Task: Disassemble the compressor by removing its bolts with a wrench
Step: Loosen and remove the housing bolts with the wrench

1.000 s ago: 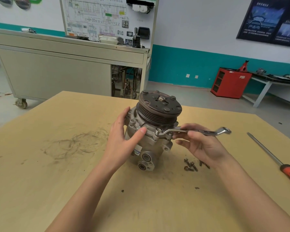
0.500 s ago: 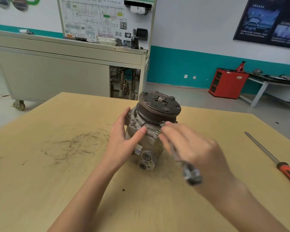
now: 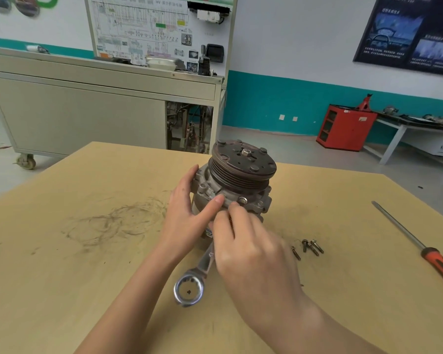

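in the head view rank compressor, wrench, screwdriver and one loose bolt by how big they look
1. compressor
2. screwdriver and wrench: unsure, since the right hand hides part of the wrench and the frame cuts off the screwdriver
3. loose bolt

White wall [image 3: 292, 34] with teal band [image 3: 279, 103], grey floor [image 3: 279, 146], beige cabinet [image 3: 82, 118] (on castors), red cabinet [image 3: 348, 129].

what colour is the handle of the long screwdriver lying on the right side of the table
Orange-red with black, seen in the head view: the long metal-shafted screwdriver lies on the tan wooden table.
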The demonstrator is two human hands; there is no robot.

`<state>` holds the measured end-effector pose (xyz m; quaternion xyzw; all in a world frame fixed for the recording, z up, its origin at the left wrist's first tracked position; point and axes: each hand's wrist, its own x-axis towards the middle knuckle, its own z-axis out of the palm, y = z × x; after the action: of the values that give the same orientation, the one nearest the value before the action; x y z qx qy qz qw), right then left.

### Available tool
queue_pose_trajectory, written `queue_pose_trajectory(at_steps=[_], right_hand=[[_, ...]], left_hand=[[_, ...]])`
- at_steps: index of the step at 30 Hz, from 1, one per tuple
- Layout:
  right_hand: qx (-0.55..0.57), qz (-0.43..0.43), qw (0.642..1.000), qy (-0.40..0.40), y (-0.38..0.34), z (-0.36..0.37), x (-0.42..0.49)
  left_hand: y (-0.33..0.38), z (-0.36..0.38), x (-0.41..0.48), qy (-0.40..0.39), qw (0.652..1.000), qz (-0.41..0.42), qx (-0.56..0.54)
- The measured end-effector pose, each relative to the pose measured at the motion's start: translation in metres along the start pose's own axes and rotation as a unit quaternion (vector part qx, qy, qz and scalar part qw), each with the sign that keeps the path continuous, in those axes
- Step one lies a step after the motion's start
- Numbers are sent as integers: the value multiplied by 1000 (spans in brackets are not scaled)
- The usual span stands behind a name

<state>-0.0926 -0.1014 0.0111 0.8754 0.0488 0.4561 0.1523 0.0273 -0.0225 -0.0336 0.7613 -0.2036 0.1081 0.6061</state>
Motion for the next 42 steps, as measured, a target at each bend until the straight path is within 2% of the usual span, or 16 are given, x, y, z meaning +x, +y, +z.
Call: queue_pose_trajectory(at_steps=[6, 8, 10, 12, 13, 16, 17, 18, 20, 23, 25, 28, 31, 34, 37, 42], right_hand=[[85, 18, 996, 26, 10, 8, 0], [206, -4, 977, 50, 30, 15, -3], [364, -6, 930, 55, 58, 24, -11], [518, 42, 854, 19, 82, 35, -22], [601, 83, 795, -14, 91, 42, -27], [829, 217, 501, -122, 109, 64, -27], [860, 241, 425, -148, 113, 72, -23], [873, 257, 380, -164, 116, 78, -20], [875, 270, 358, -182, 122, 87, -13], [859, 275, 395, -176, 128, 87, -8], [834, 274, 459, -139, 126, 79, -6], [724, 258, 639, -40, 114, 58, -4], [550, 151, 821, 12, 96, 32, -3], [331, 2, 942, 52, 76, 15, -1], [120, -106, 984, 83, 55, 7, 5], [39, -113, 988, 99, 32, 14, 5]], left_hand=[[3, -1, 1, -7, 1000, 4, -2], [3, -1, -1, -5, 1000, 4, -4], [4, -1, -2, -4, 1000, 3, -7], [5, -1, -1, -5, 1000, 0, -10], [5, -1, -1, -6, 1000, -2, -10], [6, -2, -1, -5, 1000, 0, -4], [7, -2, -1, -4, 1000, 0, -2], [7, -2, -1, -5, 1000, 0, -2], [7, -2, -1, -7, 1000, 0, 0], [7, -2, -2, -7, 1000, 0, 2], [7, -2, -2, -10, 1000, -1, 2], [7, -2, -2, -8, 1000, -3, 2], [7, -2, -2, -9, 1000, -4, 1], [6, -2, -2, -7, 1000, -4, 4], [5, -2, -2, -8, 1000, -1, 9], [4, -2, -2, -15, 1000, 3, 9]])
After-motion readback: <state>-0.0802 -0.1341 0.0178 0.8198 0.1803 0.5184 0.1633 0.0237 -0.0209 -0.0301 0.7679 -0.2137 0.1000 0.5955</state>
